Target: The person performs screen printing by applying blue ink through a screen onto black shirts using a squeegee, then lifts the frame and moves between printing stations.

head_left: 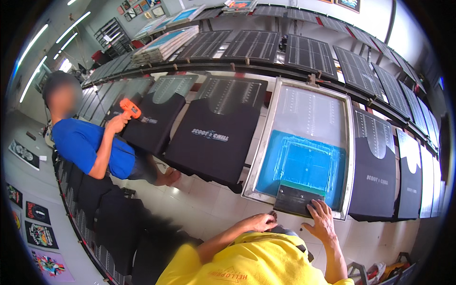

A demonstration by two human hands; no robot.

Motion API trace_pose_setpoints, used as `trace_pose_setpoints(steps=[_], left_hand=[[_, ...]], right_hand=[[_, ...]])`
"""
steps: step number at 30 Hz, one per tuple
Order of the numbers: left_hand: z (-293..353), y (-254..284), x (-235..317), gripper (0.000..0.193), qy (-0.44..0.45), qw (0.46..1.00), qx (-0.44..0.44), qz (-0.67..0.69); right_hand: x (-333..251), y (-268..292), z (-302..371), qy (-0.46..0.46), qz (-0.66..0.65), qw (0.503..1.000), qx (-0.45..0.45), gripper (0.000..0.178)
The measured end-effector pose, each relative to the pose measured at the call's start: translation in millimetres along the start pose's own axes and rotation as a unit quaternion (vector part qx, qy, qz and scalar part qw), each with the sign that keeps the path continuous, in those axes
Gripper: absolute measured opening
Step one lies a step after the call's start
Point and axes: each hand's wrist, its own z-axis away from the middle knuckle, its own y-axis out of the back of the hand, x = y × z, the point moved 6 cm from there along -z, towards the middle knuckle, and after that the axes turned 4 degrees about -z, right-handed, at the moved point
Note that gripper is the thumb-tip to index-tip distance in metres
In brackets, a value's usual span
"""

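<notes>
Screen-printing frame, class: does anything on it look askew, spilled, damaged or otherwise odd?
Only the blue stencil area inside the screen-printing frame stands out: pale, uneven streaks make it look patchy. Whether that is residue or wear, I cannot tell. No clear spill shows.

The rectangular silver-framed metal screen (305,141) shows pale grey mesh above and a bright blue field with whitish streaks below. The flat black rectangular squeegee (297,198) has a green edge. The flat black fabric shirt (209,149) bears a pale blue-grey print; the dark grey rectangular platen (251,46) carries white dotted rows.
</notes>
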Motion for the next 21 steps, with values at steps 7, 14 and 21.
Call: trace_pose_setpoints(steps=[7,14,21], left_hand=[[-56.2,-49.4,-18.4,0.056,0.040,0.965,-0.011,0.259],[-82.6,-68.4,-5.9,0.064,-0.009,0.938,-0.019,0.345],[-77.0,-58.8,0.3,0.060,-0.040,0.966,0.098,0.237]], right_hand=[[3.1,15.0,-28.6,0.044,0.047,0.998,0.016,0.067],[34.7,7.8,-47.9,0.053,0.079,0.993,0.071,0.044],[74.7,39.8,-116.0,0.068,0.072,0.981,0.167,0.039]])
